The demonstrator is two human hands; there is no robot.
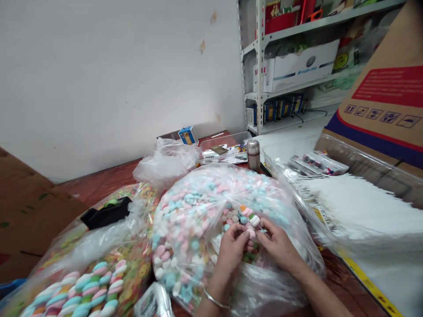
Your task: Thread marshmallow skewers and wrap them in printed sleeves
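Observation:
My left hand (pixel 231 246) and my right hand (pixel 277 244) meet over the opening of a large clear bag (pixel 194 185) full of pink, white and blue marshmallows. The fingers of my right hand are closed at a short marshmallow skewer (pixel 249 215) with orange, pink, green and white pieces. Between my hands sits a pink marshmallow (pixel 251 232), pinched by my left fingertips; the stick itself is hidden. Loose marshmallows (pixel 230 215) show inside the opening just beyond my fingers. A bracelet (pixel 213 299) circles my left wrist.
Several finished marshmallow skewers (pixel 79 293) lie at the front left on a bag of gummy candies (pixel 132 264), with a black tape dispenser (pixel 107 213) behind. On the right, a clear bin (pixel 363 244) holds white sticks. A flask (pixel 254 155) stands behind the marshmallow bag.

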